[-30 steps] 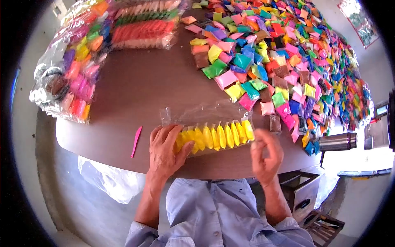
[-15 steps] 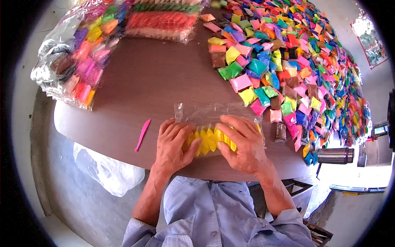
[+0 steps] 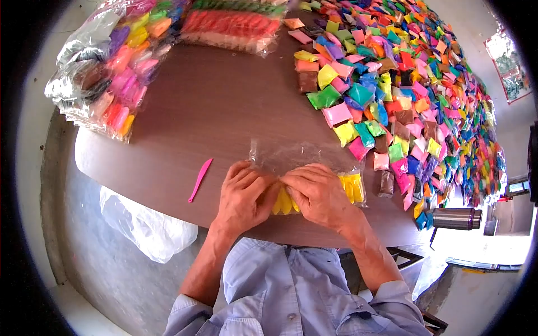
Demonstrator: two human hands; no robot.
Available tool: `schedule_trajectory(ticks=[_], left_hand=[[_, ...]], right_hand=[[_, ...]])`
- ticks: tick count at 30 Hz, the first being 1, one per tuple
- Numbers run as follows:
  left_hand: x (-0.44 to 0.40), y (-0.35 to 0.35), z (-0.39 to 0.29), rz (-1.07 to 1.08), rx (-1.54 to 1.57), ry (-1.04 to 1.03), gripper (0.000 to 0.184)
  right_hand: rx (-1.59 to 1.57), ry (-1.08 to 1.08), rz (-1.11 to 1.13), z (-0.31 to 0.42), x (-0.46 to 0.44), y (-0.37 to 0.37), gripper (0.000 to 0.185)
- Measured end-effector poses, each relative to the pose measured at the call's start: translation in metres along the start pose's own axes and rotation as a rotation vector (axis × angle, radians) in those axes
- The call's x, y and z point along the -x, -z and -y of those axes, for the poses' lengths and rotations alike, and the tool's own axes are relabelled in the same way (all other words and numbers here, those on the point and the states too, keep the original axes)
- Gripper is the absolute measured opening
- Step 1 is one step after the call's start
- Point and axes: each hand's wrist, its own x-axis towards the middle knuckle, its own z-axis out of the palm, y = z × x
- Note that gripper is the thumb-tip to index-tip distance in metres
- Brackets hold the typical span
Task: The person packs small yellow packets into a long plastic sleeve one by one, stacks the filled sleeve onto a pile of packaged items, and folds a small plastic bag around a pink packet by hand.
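Near the front edge of the table lies a clear plastic bag (image 3: 291,152) with a row of yellow packets (image 3: 352,188) inside it. My left hand (image 3: 242,193) covers the bag's left part, fingers curled and thumb pressed in. My right hand (image 3: 320,195) lies across its middle, fingertips pinched together on the plastic close to the left fingertips. Yellow shows below and between the hands and at the bag's right end; the rest is hidden under the fingers. Left of my left hand, a pink plastic knife (image 3: 200,180) rests on the table.
A big heap of small colourful packets (image 3: 392,95) spreads over the table's right side. Filled clear bags (image 3: 106,73) are piled at the left, and another filled bag (image 3: 232,25) lies at the back. A metal flask (image 3: 457,218) stands out at the right edge. White plastic (image 3: 148,224) lies below, left.
My right hand has shifted left and its fingers have closed into a pinch beside my left hand. Yellow packets at the bag's right end now show. The view has shifted slightly.
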Motion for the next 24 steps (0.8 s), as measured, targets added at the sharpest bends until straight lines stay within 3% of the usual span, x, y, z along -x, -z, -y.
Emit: schedule_trajectory(ticks=[8,16,24], left_hand=[[0.000,0.002,-0.001,0.034,0.030,0.028,0.009],[0.002,0.002,0.001,0.034,0.060,0.051,0.007],[-0.010,0.011,-0.026,-0.039,-0.218,-0.015,0.022]], right_hand=[[0.016,-0.005,-0.055,0.004,-0.002,0.005,0.030],[0.213,-0.127,-0.129,-0.023,0.044,0.058,0.031],[0.098,-0.187,-0.265,-0.041,0.073,0.048,0.026]])
